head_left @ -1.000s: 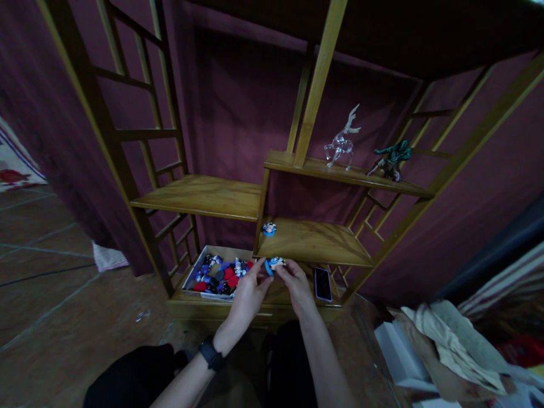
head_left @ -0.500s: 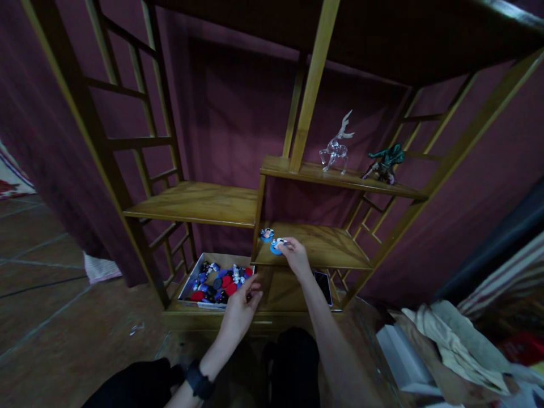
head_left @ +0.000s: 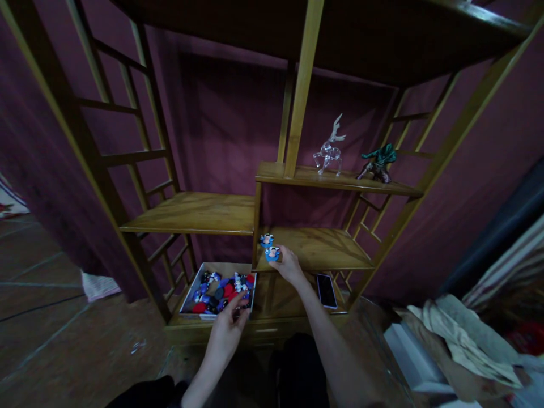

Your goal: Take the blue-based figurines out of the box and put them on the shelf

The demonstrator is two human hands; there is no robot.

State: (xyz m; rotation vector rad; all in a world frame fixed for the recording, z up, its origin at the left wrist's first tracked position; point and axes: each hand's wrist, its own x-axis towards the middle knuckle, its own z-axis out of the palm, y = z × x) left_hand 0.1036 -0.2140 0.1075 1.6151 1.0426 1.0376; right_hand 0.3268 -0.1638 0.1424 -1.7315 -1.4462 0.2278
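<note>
My right hand (head_left: 289,266) pinches a small figurine on a round blue base (head_left: 272,254) at the left front of the lower right shelf. Just behind it stands a similar blue-based figurine (head_left: 266,240). My left hand (head_left: 228,328) hovers over the front right corner of a white box (head_left: 184,307), its fingers bent and apart with nothing visible in them. Blue, red, black and white figurines lie jumbled inside that box, such as a red-based one (head_left: 199,307); my left fingers hide some of them.
A clear deer figurine (head_left: 328,153) and a green-cloaked figure (head_left: 379,162) stand on the upper right shelf (head_left: 312,177). A phone (head_left: 326,290) lies on the bottom board. A wooden post (head_left: 257,226) divides the bays. Cloths (head_left: 463,334) and a white box (head_left: 414,360) sit at right.
My left hand has moved left and down towards the box of figurines. My right hand keeps the figurine at the shelf's front left. The whole view has shifted slightly.
</note>
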